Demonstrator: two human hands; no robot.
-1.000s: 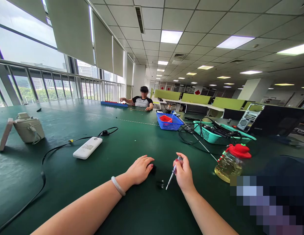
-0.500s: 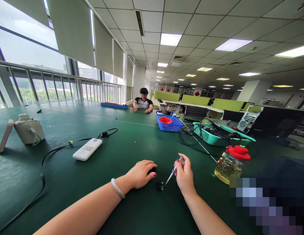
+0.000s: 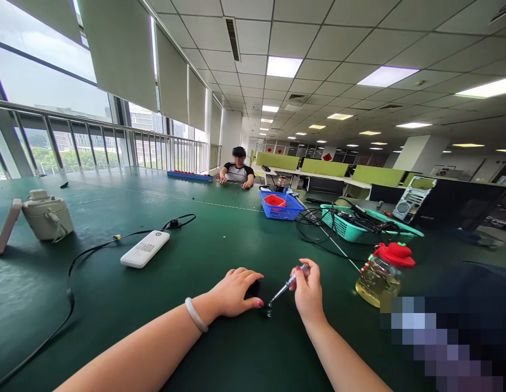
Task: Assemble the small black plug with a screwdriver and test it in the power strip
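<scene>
A person's two bare forearms reach forward over a wide dark green tabletop [image 3: 196, 256] in a large open office. The left hand [image 3: 232, 294], with a pale bracelet [image 3: 195, 314] on its wrist, lies palm down, its fingers curled together over a small black part [image 3: 253, 288] and pinning it to the tabletop. The right hand [image 3: 308, 294] sits just beside it. Its fingers are closed around the handle of a thin screwdriver [image 3: 283, 287], which slants down and to the left. The tip of the screwdriver meets a second small black piece [image 3: 268, 312] lying on the tabletop between the two hands, just below the left thumb.

To the right stands a clear jar [image 3: 377, 280] of yellowish liquid with a red lid. Beyond it are a teal basket [image 3: 351, 227] full of dark cables and, farther back, a blue basket [image 3: 281, 207]. To the left lie a white rectangular device [image 3: 144, 249] and a long black cable [image 3: 93, 250], and a cream-coloured appliance [image 3: 47, 215] sits near the left edge. At the far end of the tabletop, well apart, another person [image 3: 237, 170] sits with both hands on the surface.
</scene>
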